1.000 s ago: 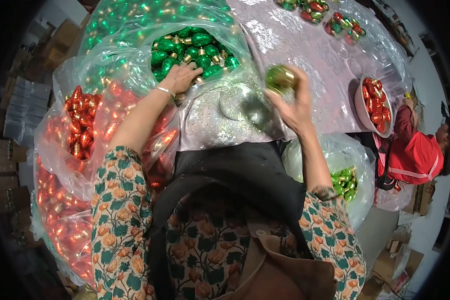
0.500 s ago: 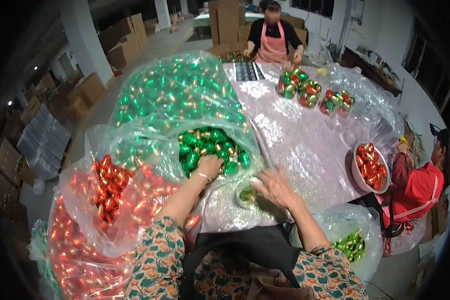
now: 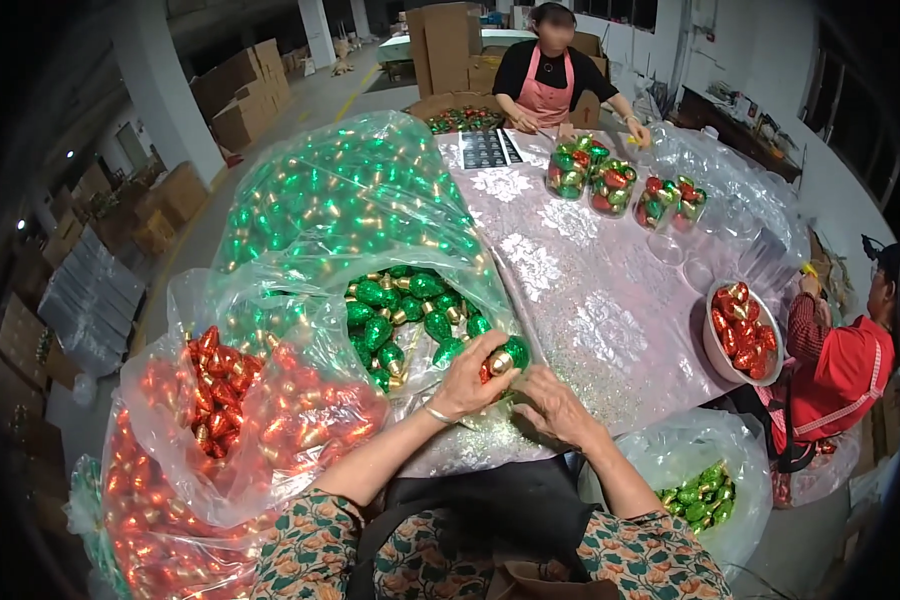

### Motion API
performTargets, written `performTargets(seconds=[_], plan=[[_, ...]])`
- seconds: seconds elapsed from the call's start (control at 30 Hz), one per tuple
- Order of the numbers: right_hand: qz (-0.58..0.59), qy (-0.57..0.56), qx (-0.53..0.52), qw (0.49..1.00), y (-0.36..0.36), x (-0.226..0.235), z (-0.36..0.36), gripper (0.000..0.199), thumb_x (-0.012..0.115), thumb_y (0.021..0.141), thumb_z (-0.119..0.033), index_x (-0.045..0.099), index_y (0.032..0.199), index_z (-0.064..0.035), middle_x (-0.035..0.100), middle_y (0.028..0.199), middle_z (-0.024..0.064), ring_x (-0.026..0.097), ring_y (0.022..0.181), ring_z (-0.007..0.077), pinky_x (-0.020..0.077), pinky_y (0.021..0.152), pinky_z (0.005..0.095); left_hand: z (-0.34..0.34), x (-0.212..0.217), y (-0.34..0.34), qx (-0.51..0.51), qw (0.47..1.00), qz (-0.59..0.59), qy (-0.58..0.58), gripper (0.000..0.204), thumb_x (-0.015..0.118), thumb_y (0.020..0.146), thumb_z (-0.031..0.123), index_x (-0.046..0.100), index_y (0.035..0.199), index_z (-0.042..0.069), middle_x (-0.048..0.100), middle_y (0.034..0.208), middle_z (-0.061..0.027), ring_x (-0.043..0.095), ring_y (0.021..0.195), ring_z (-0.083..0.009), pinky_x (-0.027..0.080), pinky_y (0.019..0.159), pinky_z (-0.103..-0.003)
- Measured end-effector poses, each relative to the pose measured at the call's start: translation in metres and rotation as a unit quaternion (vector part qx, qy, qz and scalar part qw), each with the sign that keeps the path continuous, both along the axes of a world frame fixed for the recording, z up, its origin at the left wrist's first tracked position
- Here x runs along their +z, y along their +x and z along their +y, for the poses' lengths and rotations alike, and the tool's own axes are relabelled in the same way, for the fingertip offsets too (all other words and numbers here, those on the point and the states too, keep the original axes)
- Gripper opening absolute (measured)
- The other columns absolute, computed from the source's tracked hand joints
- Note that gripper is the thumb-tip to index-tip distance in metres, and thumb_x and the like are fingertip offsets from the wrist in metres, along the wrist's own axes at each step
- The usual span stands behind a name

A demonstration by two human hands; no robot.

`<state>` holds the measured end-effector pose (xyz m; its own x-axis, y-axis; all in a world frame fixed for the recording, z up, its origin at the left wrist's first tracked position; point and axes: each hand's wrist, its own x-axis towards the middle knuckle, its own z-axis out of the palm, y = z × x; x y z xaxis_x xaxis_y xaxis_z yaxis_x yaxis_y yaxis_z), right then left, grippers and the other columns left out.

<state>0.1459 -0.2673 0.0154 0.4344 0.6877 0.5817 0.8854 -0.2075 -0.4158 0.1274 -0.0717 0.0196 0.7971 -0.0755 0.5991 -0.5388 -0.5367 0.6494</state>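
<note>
Green ornament (image 3: pixel 516 351) lies at the near-right edge of the green bag (image 3: pixel 350 190), close to a red ornament (image 3: pixel 485 373). The left hand (image 3: pixel 468 380) curls over them, the right hand (image 3: pixel 560 406) bent beside it; whether either pinches anything, I cannot tell. Right of the green bag, four clear tubs (image 3: pixel 612 190) look already filled; clear cups (image 3: pixel 698 272) seem unfilled. Plenty remains inside it and in the red bag (image 3: pixel 305 415) on its near side.

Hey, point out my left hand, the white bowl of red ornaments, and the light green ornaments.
Left hand (image 3: pixel 463 385): head view, on the back of the hand.
White bowl (image 3: pixel 716 352): head view, on the wall at its left side.
Light green ornaments (image 3: pixel 705 497): head view, on the middle of the pile.
</note>
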Motion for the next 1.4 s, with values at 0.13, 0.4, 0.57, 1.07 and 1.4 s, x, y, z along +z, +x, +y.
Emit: performTargets(seconds=[0.13,0.4,0.57,1.07,1.4], plan=[[0.050,-0.091,0.024,0.994,-0.002,0.000,-0.009,0.020,0.063,0.075,-0.007,0.055,0.091,-0.0002,0.053,0.084,0.0130,0.052,0.086,0.0322,0.0450,0.076,0.0408,0.011,0.008,-0.013,-0.112,0.975,0.179,0.075,0.045,0.066,0.081,0.019,0.049,0.120,0.006,0.050,0.122,-0.0185,0.051,0.113,-0.0333,0.045,0.090,-0.036],[0.071,-0.098,0.040,0.992,0.004,-0.012,0.006,0.014,0.063,0.079,-0.009,0.058,0.091,-0.0023,0.054,0.082,0.0137,0.052,0.079,0.0323,0.0442,0.071,0.0402,0.051,0.015,-0.061,-0.108,0.945,0.209,0.226,0.021,0.063,0.080,0.020,0.063,0.098,0.010,0.058,0.107,-0.0136,0.048,0.112,-0.0296,0.034,0.098,-0.047],[0.091,-0.084,0.077,0.989,-0.013,-0.009,0.025,0.012,0.063,0.080,-0.009,0.059,0.085,0.0007,0.055,0.078,0.0143,0.053,0.076,0.0316,0.0450,0.069,0.0386,0.083,0.008,-0.106,-0.023,0.929,0.132,0.344,0.015,0.064,0.079,0.014,0.061,0.091,0.007,0.058,0.093,-0.0093,0.051,0.108,-0.0271,0.030,0.100,-0.049],[0.120,-0.122,0.116,0.978,0.007,0.061,0.080,0.020,0.057,0.088,-0.015,0.059,0.082,0.0038,0.056,0.072,0.0141,0.055,0.066,0.0230,0.0448,0.060,0.0364,0.098,-0.008,-0.106,-0.022,0.973,0.098,0.207,0.011,0.060,0.080,0.002,0.059,0.090,-0.001,0.055,0.112,-0.0148,0.044,0.121,-0.0344,0.039,0.098,-0.039],[0.121,-0.642,0.180,0.736,0.023,0.020,0.146,0.014,0.062,0.078,-0.008,0.055,0.070,0.0018,0.058,0.065,0.0115,0.052,0.059,0.0208,0.0433,0.056,0.0367,0.094,-0.025,-0.099,-0.027,0.977,0.077,0.198,0.016,0.050,0.084,0.006,0.060,0.092,-0.005,0.056,0.108,-0.0157,0.041,0.124,-0.0359,0.036,0.101,-0.042]])
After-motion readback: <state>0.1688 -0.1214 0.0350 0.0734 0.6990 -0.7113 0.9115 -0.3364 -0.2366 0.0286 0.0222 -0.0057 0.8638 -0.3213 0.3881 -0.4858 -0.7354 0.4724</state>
